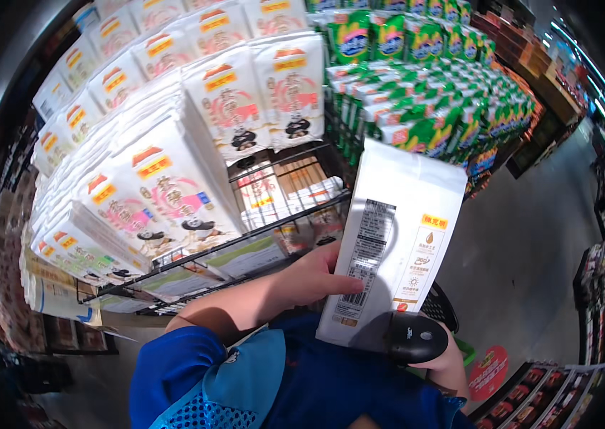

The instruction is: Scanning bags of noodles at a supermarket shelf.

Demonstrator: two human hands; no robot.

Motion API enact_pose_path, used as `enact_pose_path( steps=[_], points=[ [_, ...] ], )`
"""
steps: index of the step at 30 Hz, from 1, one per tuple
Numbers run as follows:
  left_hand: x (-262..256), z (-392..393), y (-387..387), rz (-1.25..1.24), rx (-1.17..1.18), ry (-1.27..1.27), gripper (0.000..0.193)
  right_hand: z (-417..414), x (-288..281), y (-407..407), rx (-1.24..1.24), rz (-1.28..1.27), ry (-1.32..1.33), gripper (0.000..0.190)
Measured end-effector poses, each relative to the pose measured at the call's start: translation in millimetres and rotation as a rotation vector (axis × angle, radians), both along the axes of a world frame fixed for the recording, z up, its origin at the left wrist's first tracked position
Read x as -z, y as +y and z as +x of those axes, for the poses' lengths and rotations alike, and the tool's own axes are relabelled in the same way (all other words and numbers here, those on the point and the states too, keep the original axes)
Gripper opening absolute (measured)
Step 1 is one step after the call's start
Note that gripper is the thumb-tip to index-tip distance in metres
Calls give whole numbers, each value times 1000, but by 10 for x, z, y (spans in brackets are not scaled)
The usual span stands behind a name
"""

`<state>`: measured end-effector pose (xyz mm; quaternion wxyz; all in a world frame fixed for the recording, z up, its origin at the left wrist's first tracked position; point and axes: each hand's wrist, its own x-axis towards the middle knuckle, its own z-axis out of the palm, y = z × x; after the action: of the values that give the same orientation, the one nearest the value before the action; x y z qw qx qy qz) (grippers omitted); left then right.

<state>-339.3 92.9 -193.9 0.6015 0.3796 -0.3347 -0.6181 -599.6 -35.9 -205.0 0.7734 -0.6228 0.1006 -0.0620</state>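
My left hand (324, 281) grips the left side of a tall white paper packet (388, 230), its thumb on the printed back near a barcode. The packet is tilted, with its printed panels facing me. A black handheld scanner (417, 338) lies at the packet's lower right corner. Behind the scanner is my right hand (442, 348), mostly hidden by it, with the fingers curled around its handle. Similar white packets with panda prints (200, 214) stand in rows on a black wire rack (281, 214) ahead and to the left.
Green and white plastic packets (420, 102) are stacked on the display at the upper right. A grey floor aisle (517, 257) runs along the right, with stocked shelves (603, 289) beyond it. Near my right arm are a round red sign (488, 372) and part of a green basket (464, 351).
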Motion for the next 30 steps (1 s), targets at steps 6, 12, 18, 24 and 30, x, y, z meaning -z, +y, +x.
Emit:
enact_pose_path(
  steps=[6, 12, 18, 24, 30],
  points=[
    [-500, 352, 400, 22, -314, 28, 48, 821, -567, 140, -11, -83, -92, 75],
    [-755, 744, 499, -127, -320, 223, 30, 1194, -808, 91, -46, -29, -185, 77],
    [-807, 846, 349, -240, -366, 504, 35, 1380, -1086, 10, -19, -153, -71, 82],
    [-706, 867, 172, -354, -412, 664, 35, 1392, -1381, 323, 360, -382, -213, 73],
    [-732, 860, 80, -359, -570, 577, 33, 1495, -1270, 355, 175, -329, -92, 53]
  ],
)
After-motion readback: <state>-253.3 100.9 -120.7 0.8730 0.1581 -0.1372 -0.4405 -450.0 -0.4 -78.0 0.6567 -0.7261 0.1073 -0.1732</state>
